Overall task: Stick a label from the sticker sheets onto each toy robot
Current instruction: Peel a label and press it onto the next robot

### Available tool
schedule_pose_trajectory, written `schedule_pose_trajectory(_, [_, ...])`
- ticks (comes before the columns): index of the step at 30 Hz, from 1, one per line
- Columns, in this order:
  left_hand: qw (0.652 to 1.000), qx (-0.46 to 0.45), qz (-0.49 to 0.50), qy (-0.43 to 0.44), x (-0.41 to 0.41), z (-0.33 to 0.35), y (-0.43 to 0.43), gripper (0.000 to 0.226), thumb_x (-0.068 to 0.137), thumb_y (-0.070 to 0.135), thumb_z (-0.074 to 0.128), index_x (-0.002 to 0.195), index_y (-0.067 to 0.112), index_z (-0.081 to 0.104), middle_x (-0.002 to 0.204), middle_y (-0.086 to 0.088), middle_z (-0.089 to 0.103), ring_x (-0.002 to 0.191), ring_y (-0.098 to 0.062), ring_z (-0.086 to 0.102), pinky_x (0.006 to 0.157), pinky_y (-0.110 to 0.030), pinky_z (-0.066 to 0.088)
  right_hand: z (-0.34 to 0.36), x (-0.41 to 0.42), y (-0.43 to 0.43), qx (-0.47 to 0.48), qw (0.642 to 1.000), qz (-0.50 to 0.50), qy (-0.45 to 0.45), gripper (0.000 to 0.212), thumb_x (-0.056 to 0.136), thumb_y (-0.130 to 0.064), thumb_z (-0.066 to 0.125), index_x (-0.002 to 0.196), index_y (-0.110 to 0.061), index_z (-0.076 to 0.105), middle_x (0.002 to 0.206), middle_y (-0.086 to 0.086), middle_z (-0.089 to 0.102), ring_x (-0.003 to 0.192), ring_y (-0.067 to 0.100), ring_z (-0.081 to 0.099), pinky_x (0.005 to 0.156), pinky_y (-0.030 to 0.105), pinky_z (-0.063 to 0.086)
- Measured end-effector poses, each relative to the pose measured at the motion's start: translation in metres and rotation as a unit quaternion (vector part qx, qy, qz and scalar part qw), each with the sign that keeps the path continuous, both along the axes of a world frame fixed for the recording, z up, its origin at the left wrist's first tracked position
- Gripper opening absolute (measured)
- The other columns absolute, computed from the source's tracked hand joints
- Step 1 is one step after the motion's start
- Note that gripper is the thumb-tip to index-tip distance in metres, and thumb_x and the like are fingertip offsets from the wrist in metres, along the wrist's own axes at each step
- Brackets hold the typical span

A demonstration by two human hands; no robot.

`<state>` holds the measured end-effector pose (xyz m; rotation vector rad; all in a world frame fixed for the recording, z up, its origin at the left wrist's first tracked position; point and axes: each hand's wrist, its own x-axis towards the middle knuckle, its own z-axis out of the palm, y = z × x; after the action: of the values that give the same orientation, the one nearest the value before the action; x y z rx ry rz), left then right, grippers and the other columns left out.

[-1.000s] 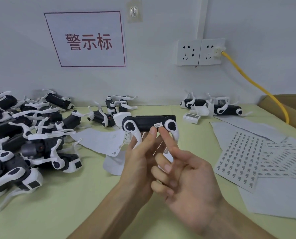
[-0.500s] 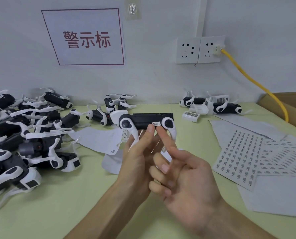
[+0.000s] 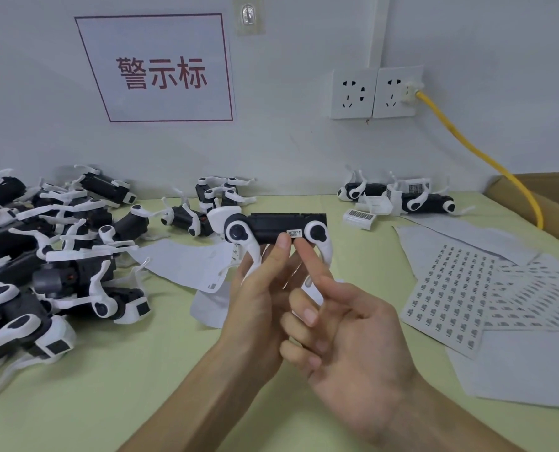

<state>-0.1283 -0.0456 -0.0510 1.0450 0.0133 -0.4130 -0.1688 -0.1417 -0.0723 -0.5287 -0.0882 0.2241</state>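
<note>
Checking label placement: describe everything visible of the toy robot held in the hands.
The toy robot is a long black body, plastic by its look, with a white head end at image left and white legs on round joints with dark centres. It is held level above the table, side toward the camera. A small white label sits on the body beside the image-right joint. The left hand grips it from below, thumb on the body; the right hand touches under the label with its index fingertip.
</note>
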Motion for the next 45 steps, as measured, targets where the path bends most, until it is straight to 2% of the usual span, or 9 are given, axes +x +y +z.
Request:
schedule_pose_trajectory(4, [1.000,0.009,-0.012,0.006,0.000,-0.002,0.000,0.090,0.078,0.056,0.073,0.150,0.008,0.048,0.054,0.003,0.061,0.043,-0.014,0.061,0.037,-0.021,0.045,0.000,0.000,0.000,0.000,1.000,0.000,0.001,0.047,0.087,-0.022,0.053,0.129,-0.031,0.070,0.062,0.002,0.040,0.051,0.015,0.027,0.046,0.026,0.027])
schedule_pose_trajectory(9, [1.000,0.007,-0.003,-0.005,0.001,-0.001,0.001,0.072,0.079,0.053,0.074,0.134,0.011,0.053,0.076,-0.002,0.070,0.040,-0.015,0.058,0.039,-0.021,0.046,-0.001,-0.001,0.001,-0.003,1.000,0.002,0.000,0.047,0.086,-0.022,0.053,0.129,-0.031,0.070,0.063,0.002,0.040,0.052,0.015,0.026,0.046,0.026,0.027])
schedule_pose_trajectory(13, [1.000,0.020,-0.006,0.001,0.000,0.000,0.000,0.088,0.078,0.055,0.072,0.141,-0.003,0.050,0.055,0.002,0.060,0.040,-0.013,0.058,0.037,-0.019,0.044,-0.001,-0.001,0.001,0.008,1.000,0.004,0.002,0.046,0.088,-0.021,0.051,0.129,-0.029,0.071,0.063,0.002,0.040,0.053,0.015,0.025,0.045,0.026,0.028])
schedule_pose_trajectory(22, [0.999,0.036,-0.013,0.005,0.002,-0.002,0.001,0.085,0.080,0.057,0.071,0.140,0.001,0.052,0.050,0.003,0.057,0.035,-0.020,0.054,0.036,-0.020,0.042,-0.001,-0.001,0.001,-0.006,1.000,0.000,0.005,0.046,0.088,-0.023,0.052,0.129,-0.031,0.070,0.063,0.001,0.040,0.052,0.015,0.026,0.045,0.026,0.027])
schedule_pose_trajectory(29, [1.000,0.026,0.015,-0.006,0.004,-0.005,0.000,0.090,0.079,0.052,0.076,0.152,0.011,0.043,0.094,-0.005,0.071,0.050,-0.015,0.061,0.037,-0.023,0.046,-0.001,-0.001,0.001,-0.011,1.000,0.001,0.005,0.044,0.089,-0.024,0.052,0.128,-0.031,0.071,0.063,0.001,0.041,0.051,0.014,0.027,0.045,0.026,0.028])
schedule_pose_trajectory(34, [1.000,0.018,0.019,-0.003,0.006,-0.009,0.001,0.079,0.079,0.051,0.076,0.143,0.012,0.049,0.091,-0.006,0.073,0.042,-0.017,0.061,0.036,-0.024,0.045,0.001,-0.002,0.002,-0.016,1.000,-0.004,0.007,0.044,0.088,-0.025,0.053,0.127,-0.031,0.072,0.063,0.001,0.041,0.051,0.014,0.027,0.045,0.026,0.028])
schedule_pose_trajectory(39, [0.999,0.007,0.049,-0.012,0.007,-0.009,0.001,0.088,0.079,0.048,0.078,0.152,0.015,0.041,0.123,-0.008,0.075,0.060,-0.013,0.058,0.039,-0.024,0.049,0.002,-0.002,0.002,-0.022,1.000,-0.009,0.010,0.045,0.087,-0.025,0.052,0.127,-0.028,0.072,0.063,0.002,0.042,0.052,0.015,0.026,0.045,0.026,0.028])
schedule_pose_trajectory(43, [0.998,-0.004,0.052,-0.041,0.011,-0.010,0.003,0.049,0.081,0.043,0.078,0.118,0.020,0.056,0.116,-0.010,0.077,0.069,-0.017,0.064,0.062,-0.034,0.052,0.003,-0.006,0.003,-0.076,0.996,-0.045,0.009,0.042,0.084,-0.028,0.055,0.120,-0.024,0.076,0.061,0.002,0.041,0.052,0.015,0.023,0.047,0.027,0.024])
schedule_pose_trajectory(45, [0.994,-0.035,0.077,-0.070,0.013,-0.010,0.000,0.054,0.087,0.034,0.076,0.133,0.015,0.054,0.098,-0.003,0.078,0.095,-0.024,0.072,0.086,-0.039,0.055,0.003,-0.007,0.004,-0.172,0.978,-0.118,-0.004,0.037,0.079,-0.030,0.061,0.109,-0.018,0.080,0.060,0.002,0.038,0.051,0.015,0.022,0.047,0.026,0.023])
